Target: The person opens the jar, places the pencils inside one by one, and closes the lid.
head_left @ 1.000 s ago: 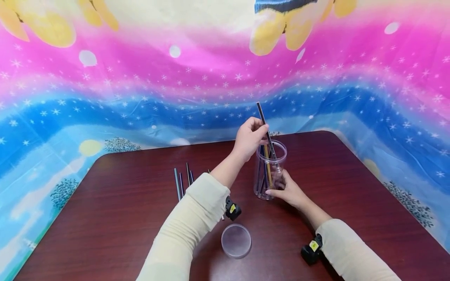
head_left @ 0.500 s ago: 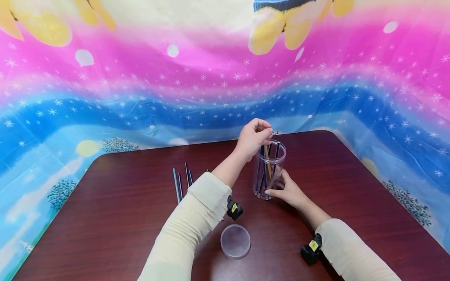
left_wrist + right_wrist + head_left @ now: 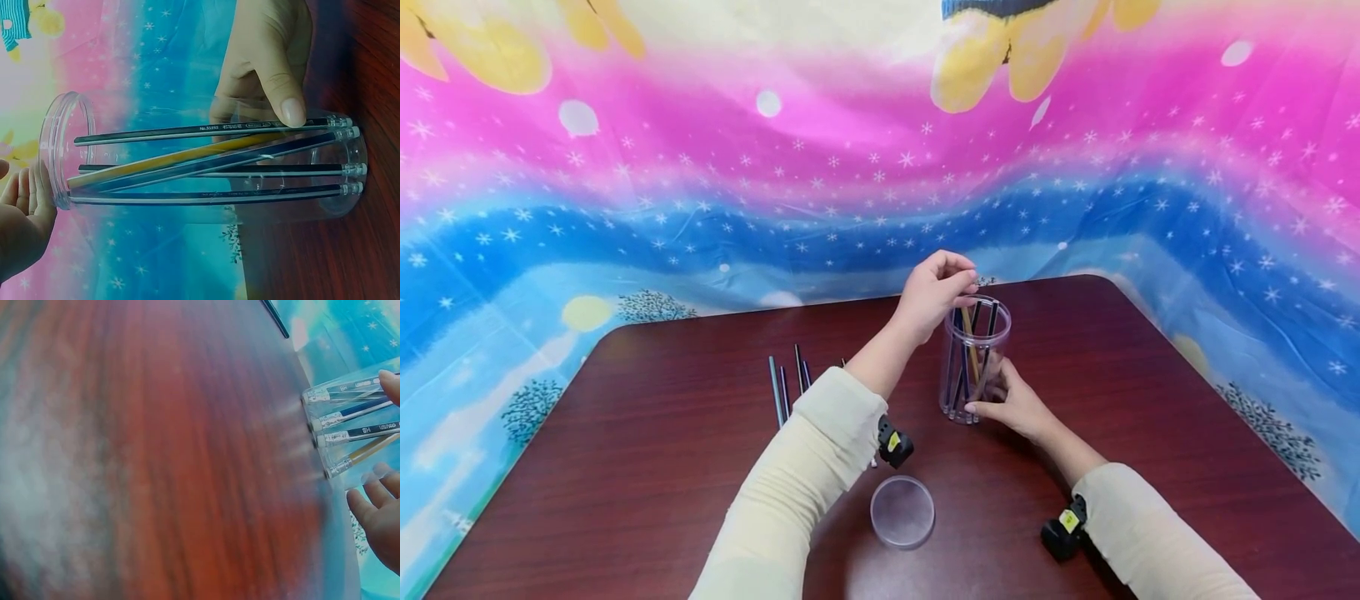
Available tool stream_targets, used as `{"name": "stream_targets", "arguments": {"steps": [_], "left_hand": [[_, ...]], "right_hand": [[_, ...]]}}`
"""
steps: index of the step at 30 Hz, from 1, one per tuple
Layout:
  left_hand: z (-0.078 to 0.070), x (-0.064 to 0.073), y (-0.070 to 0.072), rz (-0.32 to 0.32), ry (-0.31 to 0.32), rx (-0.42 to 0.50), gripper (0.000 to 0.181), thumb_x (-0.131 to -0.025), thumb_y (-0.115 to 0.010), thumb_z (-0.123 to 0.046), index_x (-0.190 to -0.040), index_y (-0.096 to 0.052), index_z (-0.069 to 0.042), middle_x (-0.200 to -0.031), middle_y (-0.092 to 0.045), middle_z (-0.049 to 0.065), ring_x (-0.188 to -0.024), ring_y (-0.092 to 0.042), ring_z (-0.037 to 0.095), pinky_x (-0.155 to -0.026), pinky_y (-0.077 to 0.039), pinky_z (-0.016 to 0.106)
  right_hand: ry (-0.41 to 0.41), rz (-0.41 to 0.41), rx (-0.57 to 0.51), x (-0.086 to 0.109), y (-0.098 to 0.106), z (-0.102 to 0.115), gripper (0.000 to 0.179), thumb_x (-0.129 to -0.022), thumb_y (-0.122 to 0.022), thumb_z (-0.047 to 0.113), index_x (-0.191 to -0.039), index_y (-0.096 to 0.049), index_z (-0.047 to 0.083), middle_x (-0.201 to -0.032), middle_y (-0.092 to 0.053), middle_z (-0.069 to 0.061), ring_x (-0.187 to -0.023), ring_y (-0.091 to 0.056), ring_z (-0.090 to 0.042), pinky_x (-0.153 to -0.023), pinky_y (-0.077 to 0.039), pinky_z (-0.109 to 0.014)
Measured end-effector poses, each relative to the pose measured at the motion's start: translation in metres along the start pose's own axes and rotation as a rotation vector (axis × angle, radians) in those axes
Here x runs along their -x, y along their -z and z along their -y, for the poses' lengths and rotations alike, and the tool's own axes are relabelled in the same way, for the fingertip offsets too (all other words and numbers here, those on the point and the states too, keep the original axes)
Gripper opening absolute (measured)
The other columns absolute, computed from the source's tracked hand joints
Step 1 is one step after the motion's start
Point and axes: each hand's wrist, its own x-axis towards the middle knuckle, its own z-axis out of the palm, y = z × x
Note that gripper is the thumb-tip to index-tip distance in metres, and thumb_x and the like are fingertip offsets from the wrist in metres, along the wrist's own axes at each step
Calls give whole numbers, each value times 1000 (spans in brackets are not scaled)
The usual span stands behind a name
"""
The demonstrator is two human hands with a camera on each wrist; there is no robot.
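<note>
A clear plastic jar [image 3: 953,392] stands upright on the table, held low on its side by my right hand [image 3: 1021,407]. Thumb and fingers lie on opposite sides of it. Several pencils lean inside, eraser ends down: a yellow pencil [image 3: 181,161] among dark ones, including a black pencil [image 3: 206,130] near the thumb. At the jar's rim is my left hand [image 3: 931,293], fingers loosely bent, with no pencil between them. The left wrist view shows its fingers [image 3: 25,194] beside the mouth of the jar. Part of the rim is hidden behind this hand in the head view.
A round clear lid [image 3: 902,512] lies on the dark red table [image 3: 647,467] in front of the jar. Several loose pencils [image 3: 777,392] lie to the left, partly covered by my left sleeve. A printed cloth [image 3: 820,158] hangs behind the table.
One second ago my left hand pinched a black pencil partway into the jar. The pencil has dropped inside and the fingers have let it go. My right hand has stayed on the jar.
</note>
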Motion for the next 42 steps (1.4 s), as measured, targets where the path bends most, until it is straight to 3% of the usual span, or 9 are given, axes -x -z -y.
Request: {"name": "stream_targets", "arguments": {"steps": [4, 8, 25, 31, 42], "left_hand": [[1, 2, 4, -7, 15, 32, 16, -84, -53, 0, -97, -52, 8, -85, -52, 15, -82, -55, 30, -69, -49, 31], [1, 5, 10, -6, 29, 41, 16, -84, -52, 0, -98, -51, 8, -83, -51, 10, -86, -54, 34, -69, -49, 31], [-1, 26, 47, -27, 73, -29, 17, -86, -50, -3, -100, -50, 6, -91, -51, 10, -78, -56, 21, -71, -48, 35], [1, 37, 65, -49, 104, -38, 15, -86, -50, -3, -98, -50, 4, -91, -51, 10, -76, -56, 18, -73, -47, 38], [10, 58, 99, -104, 174, -60, 18, -87, -48, -6, -102, -49, 5, -93, -52, 11, -76, -56, 19, -72, -48, 36]], "right_hand": [[-6, 6, 6, 0, -1, 2, 71, -71, -68, 0, -124, -22, -4, -125, -28, -22, -113, -35, -37, -92, -28, -49], [-12, 8, 18, -1, -1, 2, 67, -71, -68, 1, -122, -24, -3, -125, -27, -22, -114, -34, -37, -92, -28, -50], [-42, 11, 18, 0, -2, 1, 65, -72, -68, 4, -119, -23, -4, -127, -23, -23, -118, -26, -40, -94, -24, -50], [-30, 4, 43, 0, -3, 0, 62, -72, -68, 4, -116, -25, -4, -124, -26, -24, -118, -27, -38, -93, -25, -50], [-21, 3, 33, 2, -4, 0, 70, -72, -67, 4, -124, -20, -5, -126, -25, -25, -118, -26, -38, -94, -24, -51]]}}
